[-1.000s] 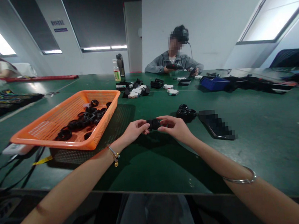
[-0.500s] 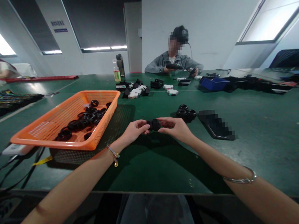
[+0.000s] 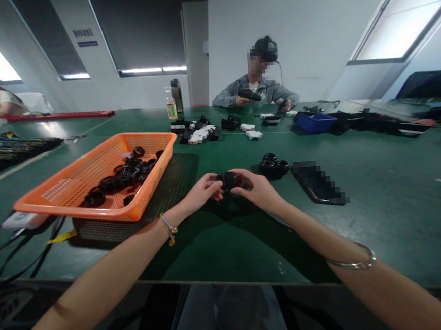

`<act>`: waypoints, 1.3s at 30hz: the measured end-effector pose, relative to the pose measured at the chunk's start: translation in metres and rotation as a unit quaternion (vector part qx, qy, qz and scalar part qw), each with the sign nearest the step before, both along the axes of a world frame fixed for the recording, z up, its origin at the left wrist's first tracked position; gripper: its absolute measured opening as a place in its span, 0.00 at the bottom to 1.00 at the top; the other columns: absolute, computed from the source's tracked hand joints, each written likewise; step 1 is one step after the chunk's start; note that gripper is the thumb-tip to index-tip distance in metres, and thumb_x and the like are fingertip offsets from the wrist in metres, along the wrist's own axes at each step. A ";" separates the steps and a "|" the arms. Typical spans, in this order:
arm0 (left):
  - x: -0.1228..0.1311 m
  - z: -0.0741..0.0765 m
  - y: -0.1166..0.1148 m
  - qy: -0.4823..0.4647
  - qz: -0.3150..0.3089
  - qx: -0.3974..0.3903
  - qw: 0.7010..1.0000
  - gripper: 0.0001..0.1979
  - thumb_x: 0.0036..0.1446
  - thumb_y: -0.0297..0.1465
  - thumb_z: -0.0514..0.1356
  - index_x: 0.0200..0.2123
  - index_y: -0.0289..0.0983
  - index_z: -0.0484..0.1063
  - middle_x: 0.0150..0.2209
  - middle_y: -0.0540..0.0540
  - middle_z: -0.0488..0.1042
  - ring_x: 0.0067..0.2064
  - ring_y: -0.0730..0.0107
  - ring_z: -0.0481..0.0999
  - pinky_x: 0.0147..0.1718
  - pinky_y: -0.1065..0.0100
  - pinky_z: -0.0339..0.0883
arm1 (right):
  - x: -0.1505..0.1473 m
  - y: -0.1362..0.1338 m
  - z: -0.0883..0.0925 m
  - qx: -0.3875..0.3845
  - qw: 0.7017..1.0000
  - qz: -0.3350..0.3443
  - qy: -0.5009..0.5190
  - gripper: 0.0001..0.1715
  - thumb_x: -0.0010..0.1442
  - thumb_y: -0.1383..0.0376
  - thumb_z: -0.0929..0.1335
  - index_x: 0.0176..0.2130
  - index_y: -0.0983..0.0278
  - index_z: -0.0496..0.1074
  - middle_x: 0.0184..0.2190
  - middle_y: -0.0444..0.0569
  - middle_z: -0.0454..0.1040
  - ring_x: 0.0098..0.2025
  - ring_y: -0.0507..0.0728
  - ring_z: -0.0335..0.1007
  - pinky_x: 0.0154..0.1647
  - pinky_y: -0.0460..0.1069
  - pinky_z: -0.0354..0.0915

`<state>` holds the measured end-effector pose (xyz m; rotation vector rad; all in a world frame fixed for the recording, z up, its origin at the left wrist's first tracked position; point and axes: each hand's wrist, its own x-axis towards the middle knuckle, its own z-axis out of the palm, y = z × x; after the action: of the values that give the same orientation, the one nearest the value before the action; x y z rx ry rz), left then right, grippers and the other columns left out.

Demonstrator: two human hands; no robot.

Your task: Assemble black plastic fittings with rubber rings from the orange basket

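Observation:
Between my two hands, just above the green table (image 3: 219,246), is a small black cylindrical part (image 3: 228,180). My left hand (image 3: 206,189) pinches its left end with thumb and fingers. On the other end, the thumb and fingers of my right hand (image 3: 255,186) close around it. Fine details of the part are too dark to make out. Beyond my right hand sits a cluster of black ring-shaped parts (image 3: 273,166). An orange perforated basket (image 3: 157,185) to my left holds several loose black rings (image 3: 118,182).
A dark phone (image 3: 317,185) lies right of my hands. Farther back are black and white parts (image 3: 201,132), a blue bin (image 3: 315,122) and two bottles (image 3: 172,102). Across the table a co-worker (image 3: 254,88) holds a power tool. Cables (image 3: 40,250) run beside the basket.
The black part has turned slightly in my fingers, its right end now angled more toward me. The co-worker across the table has raised the power tool a little.

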<state>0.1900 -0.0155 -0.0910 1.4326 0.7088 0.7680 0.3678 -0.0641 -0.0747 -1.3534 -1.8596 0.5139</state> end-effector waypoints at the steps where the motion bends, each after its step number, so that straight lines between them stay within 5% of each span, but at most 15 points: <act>1: 0.000 0.000 0.000 0.004 -0.007 0.004 1.000 0.20 0.50 0.38 0.60 0.42 0.32 0.61 0.24 0.52 0.69 0.24 0.76 0.71 0.28 0.71 0.64 | 0.000 0.000 0.000 0.007 1.000 0.002 -0.001 0.24 0.49 0.68 0.68 0.47 0.65 0.68 0.33 0.48 0.75 0.34 0.55 0.71 0.38 0.52 0.68; 6: 0.001 0.006 -0.005 0.068 -0.021 0.076 0.995 0.12 0.52 0.33 0.56 0.39 0.32 0.63 0.22 0.53 0.67 0.23 0.78 0.68 0.26 0.73 0.62 | -0.001 -0.002 -0.001 0.038 0.999 0.019 -0.007 0.21 0.47 0.69 0.69 0.44 0.66 0.69 0.41 0.52 0.74 0.39 0.56 0.71 0.40 0.52 0.69; 18: -0.004 0.011 -0.012 0.210 0.048 0.292 0.932 0.15 0.48 0.33 0.59 0.41 0.36 0.66 0.35 0.47 0.72 0.35 0.68 0.71 0.36 0.68 0.63 | -0.004 -0.007 0.001 -0.050 0.998 0.030 0.024 0.18 0.52 0.63 0.65 0.43 0.69 0.69 0.31 0.50 0.75 0.30 0.56 0.71 0.34 0.52 0.68; 22: -0.003 0.012 -0.012 0.193 0.041 0.265 0.944 0.14 0.48 0.34 0.59 0.39 0.36 0.65 0.30 0.49 0.70 0.30 0.71 0.70 0.31 0.70 0.63 | -0.005 -0.005 -0.001 -0.087 0.994 0.036 0.048 0.17 0.54 0.64 0.64 0.44 0.69 0.67 0.31 0.49 0.74 0.28 0.54 0.71 0.34 0.52 0.68; 26: 0.002 0.009 -0.011 0.103 0.039 0.113 0.988 0.13 0.57 0.40 0.48 0.36 0.36 0.62 0.19 0.54 0.64 0.20 0.75 0.66 0.23 0.73 0.60 | -0.006 -0.005 -0.001 -0.006 0.999 0.023 -0.034 0.18 0.53 0.67 0.65 0.45 0.67 0.65 0.36 0.52 0.74 0.35 0.56 0.71 0.39 0.54 0.68; 30: 0.012 0.008 -0.013 0.116 0.117 0.004 0.986 0.23 0.60 0.44 0.37 0.29 0.36 0.62 0.14 0.54 0.59 0.14 0.77 0.59 0.16 0.74 0.52 | -0.007 -0.007 -0.001 0.107 0.980 0.051 -0.158 0.21 0.52 0.69 0.67 0.46 0.66 0.64 0.40 0.55 0.72 0.39 0.59 0.70 0.41 0.56 0.68; 35: 0.017 0.008 -0.018 0.192 0.230 0.149 0.942 0.21 0.61 0.36 0.40 0.21 0.36 0.63 0.17 0.50 0.64 0.22 0.72 0.67 0.24 0.71 0.59 | -0.011 -0.009 -0.004 0.194 0.945 0.073 -0.253 0.23 0.56 0.67 0.65 0.51 0.67 0.59 0.40 0.58 0.71 0.41 0.62 0.68 0.40 0.59 0.68; 39: 0.015 0.008 -0.020 0.257 0.254 0.247 0.899 0.19 0.59 0.30 0.40 0.22 0.36 0.65 0.23 0.45 0.71 0.28 0.68 0.71 0.31 0.69 0.61 | -0.015 -0.011 -0.005 0.224 0.930 0.071 -0.283 0.20 0.56 0.65 0.65 0.48 0.69 0.61 0.39 0.59 0.71 0.39 0.63 0.67 0.41 0.60 0.67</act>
<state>0.2050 -0.0358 -0.0826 1.9800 1.4088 1.0295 0.3528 -0.0749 -0.0800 -1.1219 -2.3620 -0.2696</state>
